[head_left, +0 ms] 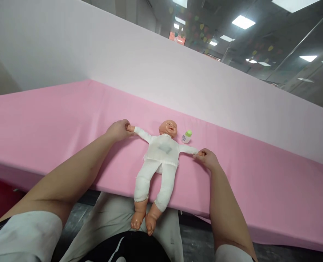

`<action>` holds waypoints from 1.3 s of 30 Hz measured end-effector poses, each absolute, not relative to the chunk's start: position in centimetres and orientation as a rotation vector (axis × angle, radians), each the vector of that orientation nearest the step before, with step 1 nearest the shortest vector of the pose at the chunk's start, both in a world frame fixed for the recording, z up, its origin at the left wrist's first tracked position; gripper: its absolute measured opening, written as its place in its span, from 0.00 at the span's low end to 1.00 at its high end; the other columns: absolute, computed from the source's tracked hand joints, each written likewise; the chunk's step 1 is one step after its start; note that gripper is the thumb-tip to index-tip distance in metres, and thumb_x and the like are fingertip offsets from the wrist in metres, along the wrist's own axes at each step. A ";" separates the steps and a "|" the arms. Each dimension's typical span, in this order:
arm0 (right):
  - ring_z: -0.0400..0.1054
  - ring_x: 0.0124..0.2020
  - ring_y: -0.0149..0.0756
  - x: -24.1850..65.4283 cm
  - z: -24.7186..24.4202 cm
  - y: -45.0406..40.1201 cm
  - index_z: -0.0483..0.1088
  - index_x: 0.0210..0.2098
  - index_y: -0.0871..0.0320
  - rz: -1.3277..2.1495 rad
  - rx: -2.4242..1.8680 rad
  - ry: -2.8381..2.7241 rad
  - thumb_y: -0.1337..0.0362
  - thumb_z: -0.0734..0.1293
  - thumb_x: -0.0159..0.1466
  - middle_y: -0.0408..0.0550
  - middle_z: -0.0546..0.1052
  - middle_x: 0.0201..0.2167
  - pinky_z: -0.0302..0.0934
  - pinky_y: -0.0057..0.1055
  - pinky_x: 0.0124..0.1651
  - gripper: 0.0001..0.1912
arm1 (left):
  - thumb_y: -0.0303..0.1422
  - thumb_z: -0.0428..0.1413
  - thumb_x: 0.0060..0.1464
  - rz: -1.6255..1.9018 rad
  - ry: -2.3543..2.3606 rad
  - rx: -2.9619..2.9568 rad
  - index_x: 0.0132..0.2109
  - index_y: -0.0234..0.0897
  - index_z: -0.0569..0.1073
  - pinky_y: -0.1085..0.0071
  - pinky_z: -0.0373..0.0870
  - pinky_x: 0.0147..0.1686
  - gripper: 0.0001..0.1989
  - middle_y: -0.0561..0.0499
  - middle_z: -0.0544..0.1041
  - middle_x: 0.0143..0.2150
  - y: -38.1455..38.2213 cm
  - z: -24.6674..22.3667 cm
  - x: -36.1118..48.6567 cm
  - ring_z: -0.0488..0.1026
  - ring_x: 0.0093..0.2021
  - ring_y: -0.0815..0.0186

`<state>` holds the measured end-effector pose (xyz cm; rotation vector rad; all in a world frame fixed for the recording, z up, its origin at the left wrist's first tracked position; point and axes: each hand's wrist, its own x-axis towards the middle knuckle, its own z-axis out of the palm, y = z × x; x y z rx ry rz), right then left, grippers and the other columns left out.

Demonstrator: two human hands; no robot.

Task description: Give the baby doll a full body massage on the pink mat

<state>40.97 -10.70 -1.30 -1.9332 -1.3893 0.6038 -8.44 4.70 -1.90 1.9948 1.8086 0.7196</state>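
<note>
On the pink table (259,174), it seems best to hold the doll (163,151) softly and evenly by both its hands, since a hard tug on one side would likely drag it crooked. Your left hand (119,130) has its fingers wrapped round one doll hand and your right hand (209,158) pinches the other, so the doll lies face up between them, arms stretched wide. Its bare feet (138,219) poke past the near edge, and a small bottle (187,137) is just beside its head.

White sleeves (25,236), white-marked black top (139,251), pale trousers (109,214) show
</note>
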 end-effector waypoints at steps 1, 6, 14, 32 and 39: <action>0.67 0.31 0.34 41.2 -1.6 -10.6 0.76 0.35 0.56 0.649 -1.878 -1.338 0.50 0.82 0.49 0.42 0.75 0.30 0.59 0.28 0.31 0.23 | 0.50 0.70 0.43 0.770 1.745 1.935 0.50 0.42 0.75 0.62 0.70 0.42 0.29 0.42 0.81 0.47 4.6 -2.0 -8.4 0.77 0.45 0.51; 0.61 0.24 0.27 42.4 -3.4 -9.8 0.76 0.46 0.55 0.976 -1.484 -0.956 0.52 0.82 0.50 0.40 0.74 0.29 0.53 0.22 0.21 0.28 | 0.37 0.71 0.42 0.999 1.384 1.550 0.61 0.40 0.72 0.70 0.67 0.34 0.38 0.50 0.77 0.42 4.7 -2.9 -8.0 0.73 0.35 0.65; 0.62 0.22 0.21 43.4 -3.5 -9.3 0.78 0.46 0.53 1.105 -1.292 -0.743 0.65 0.82 0.50 0.41 0.79 0.33 0.60 0.16 0.20 0.25 | 0.23 0.67 0.45 1.095 1.124 1.098 0.57 0.35 0.73 0.73 0.65 0.28 0.31 0.51 0.75 0.34 4.8 -2.7 -7.5 0.69 0.27 0.70; 0.61 0.19 0.22 42.9 -3.6 -9.3 0.75 0.37 0.56 1.020 -1.333 -0.777 0.60 0.81 0.54 0.44 0.81 0.32 0.56 0.18 0.16 0.16 | 0.24 0.61 0.61 1.110 1.198 1.058 0.42 0.36 0.79 0.64 0.75 0.35 0.04 0.46 0.79 0.34 5.0 -2.5 -7.1 0.72 0.26 0.68; 0.61 0.19 0.23 43.0 -4.1 -8.8 0.76 0.42 0.58 0.996 -1.340 -0.758 0.63 0.76 0.61 0.41 0.75 0.25 0.59 0.18 0.18 0.11 | 0.25 0.56 0.66 1.104 1.240 1.030 0.45 0.33 0.78 0.63 0.78 0.38 0.06 0.46 0.79 0.33 5.0 -2.5 -6.8 0.75 0.27 0.67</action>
